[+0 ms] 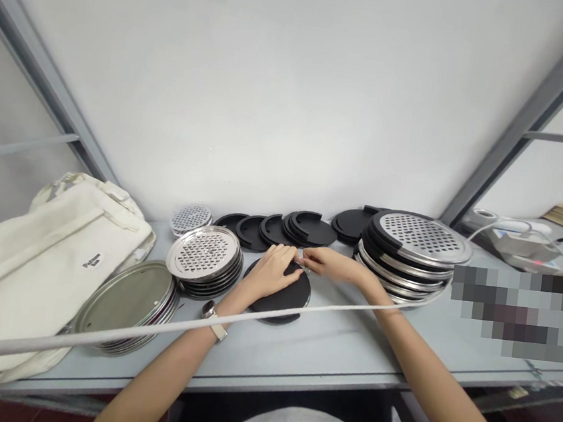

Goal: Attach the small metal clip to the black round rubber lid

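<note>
My left hand [271, 270] lies over a black round disc [279, 299], its fingers curled toward the far edge and its thumb across the top. At the disc's upper right edge, my right hand [325, 264] pinches with closed fingers. A small shiny bit shows by those fingertips, too small to make out. Left of the disc stands a stack of discs topped by a perforated metal plate [204, 254]. Behind it, several black discs with raised partial rims [272, 229] overlap in a row.
A tall stack topped by a perforated plate [422, 236] stands right. Olive-topped round plates [126, 297] and a cream bag [47, 240] are left. A small grey perforated disc [190, 217] sits behind. A white cable [331, 308] crosses in front of the table [347, 352].
</note>
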`<action>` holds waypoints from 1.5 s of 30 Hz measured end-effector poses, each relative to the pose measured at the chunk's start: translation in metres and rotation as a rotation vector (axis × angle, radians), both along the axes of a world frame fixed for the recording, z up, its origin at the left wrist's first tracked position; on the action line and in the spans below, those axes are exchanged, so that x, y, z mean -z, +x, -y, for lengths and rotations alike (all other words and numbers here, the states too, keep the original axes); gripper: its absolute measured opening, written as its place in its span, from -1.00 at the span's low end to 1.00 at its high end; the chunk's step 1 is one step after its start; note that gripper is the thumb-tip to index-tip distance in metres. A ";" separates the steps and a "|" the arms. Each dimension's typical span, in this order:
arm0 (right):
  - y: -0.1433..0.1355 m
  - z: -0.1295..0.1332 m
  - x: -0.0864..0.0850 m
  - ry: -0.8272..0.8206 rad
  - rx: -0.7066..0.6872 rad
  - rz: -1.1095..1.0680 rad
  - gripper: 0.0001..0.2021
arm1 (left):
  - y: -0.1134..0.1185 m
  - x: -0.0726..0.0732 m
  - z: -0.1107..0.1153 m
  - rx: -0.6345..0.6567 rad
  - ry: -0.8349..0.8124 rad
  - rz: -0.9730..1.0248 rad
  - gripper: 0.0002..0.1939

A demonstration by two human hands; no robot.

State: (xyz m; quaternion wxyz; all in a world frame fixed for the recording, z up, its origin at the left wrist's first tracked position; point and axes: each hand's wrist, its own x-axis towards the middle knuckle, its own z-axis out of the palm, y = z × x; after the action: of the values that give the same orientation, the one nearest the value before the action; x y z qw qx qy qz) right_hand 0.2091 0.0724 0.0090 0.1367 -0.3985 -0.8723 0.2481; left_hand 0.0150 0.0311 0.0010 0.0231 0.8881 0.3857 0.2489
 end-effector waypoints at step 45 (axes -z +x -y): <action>0.002 0.006 -0.006 -0.158 -0.107 -0.010 -0.91 | 0.001 0.000 -0.001 0.001 0.042 -0.048 -0.94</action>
State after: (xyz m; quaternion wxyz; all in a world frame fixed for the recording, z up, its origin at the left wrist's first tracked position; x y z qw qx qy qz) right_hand 0.2110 0.0664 0.0150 0.0959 -0.3597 -0.8693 0.3252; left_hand 0.0162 0.0321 0.0013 -0.0047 0.8943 0.3806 0.2354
